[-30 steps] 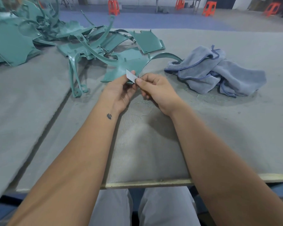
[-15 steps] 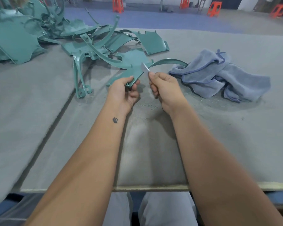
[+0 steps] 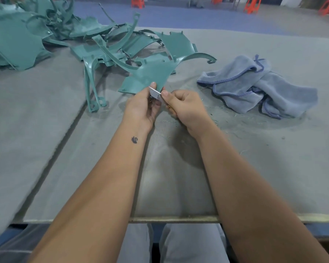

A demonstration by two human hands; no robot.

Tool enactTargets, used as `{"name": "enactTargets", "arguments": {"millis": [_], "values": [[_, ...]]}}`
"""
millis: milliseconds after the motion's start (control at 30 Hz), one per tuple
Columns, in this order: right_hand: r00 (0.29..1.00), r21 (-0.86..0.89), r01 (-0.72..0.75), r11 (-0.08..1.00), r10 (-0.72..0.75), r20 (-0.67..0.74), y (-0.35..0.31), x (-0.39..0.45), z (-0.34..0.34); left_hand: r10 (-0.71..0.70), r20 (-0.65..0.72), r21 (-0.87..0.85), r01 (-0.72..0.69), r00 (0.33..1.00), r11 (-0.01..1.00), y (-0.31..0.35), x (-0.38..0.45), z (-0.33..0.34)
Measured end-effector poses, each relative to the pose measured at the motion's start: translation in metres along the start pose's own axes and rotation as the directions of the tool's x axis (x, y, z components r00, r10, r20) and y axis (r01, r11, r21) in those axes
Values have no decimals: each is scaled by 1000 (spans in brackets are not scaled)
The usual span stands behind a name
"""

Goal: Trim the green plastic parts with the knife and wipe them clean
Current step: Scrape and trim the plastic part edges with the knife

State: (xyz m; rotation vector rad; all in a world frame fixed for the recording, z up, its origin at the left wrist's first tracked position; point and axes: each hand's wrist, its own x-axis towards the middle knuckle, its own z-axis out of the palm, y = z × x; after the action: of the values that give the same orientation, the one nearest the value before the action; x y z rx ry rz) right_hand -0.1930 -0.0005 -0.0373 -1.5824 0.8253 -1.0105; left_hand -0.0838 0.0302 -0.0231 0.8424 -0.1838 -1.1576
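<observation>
Head view: a person sits at a grey felt-covered table (image 3: 273, 168), both forearms reaching to the middle of it.
Left hand (image 3: 141, 106): fingers curled round the near corner of a green plastic panel (image 3: 150, 75), thumb on its top face.
Right hand (image 3: 184, 105): thumb and forefinger pinch a small bare knife blade (image 3: 155, 94), its edge laid against the panel's near edge, right at the left thumb.
Panel position: near corner in the left hand, far end reaching into the pile of green parts (image 3: 84, 40) at the back left.
Likely handling: thin moulded sheet, probably light and springy; it looks smooth, so it may slip under a loose pinch.
Where to hold: close beside the edge being trimmed, so the sheet does not flex away from the blade; the long curved arm (image 3: 199, 56) seems too whippy to steady by.
Blade: small and handleless as far as visible, so fingers sit close to the cut.
Wiping cloth: crumpled blue towel (image 3: 258, 86) on the right, well apart from both hands.
Table surface: fine shavings lie scattered near the hands and towel.
</observation>
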Motion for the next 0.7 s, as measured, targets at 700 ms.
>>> {"name": "enactTargets", "arguments": {"millis": [700], "values": [[995,-5,-21,1000,20,-100,-1,0,5,-20,-24,97,22,1000,995,1,1,-1]]}}
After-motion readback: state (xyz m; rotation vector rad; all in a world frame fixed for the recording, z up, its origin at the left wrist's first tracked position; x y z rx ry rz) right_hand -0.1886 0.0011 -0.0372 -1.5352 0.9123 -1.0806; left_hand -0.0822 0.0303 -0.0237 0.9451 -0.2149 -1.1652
